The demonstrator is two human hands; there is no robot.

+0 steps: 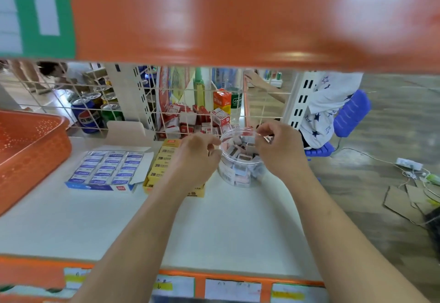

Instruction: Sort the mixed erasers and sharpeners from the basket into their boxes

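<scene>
A clear round plastic jar point(240, 174) stands on the white shelf point(119, 226), filled with several small boxed sharpeners. My left hand point(197, 157) has its fingers curled at the jar's left rim and grips it. My right hand point(276, 147) is over the jar's right rim and pinches a small sharpener point(268, 138) between thumb and fingertips. Left of the jar lies a yellow box of 2B erasers point(159, 167), partly hidden by my left forearm. Further left sits an open blue box of erasers point(107, 169). An orange perforated basket point(35, 150) stands at the far left.
A white wire grid point(190, 112) backs the shelf, with red-and-white small boxes point(190, 121) and drink cans point(88, 114) behind it. An orange shelf point(238, 16) hangs overhead. A person in a white star-print shirt point(328, 107) sits at the right. Cardboard and cables lie on the floor.
</scene>
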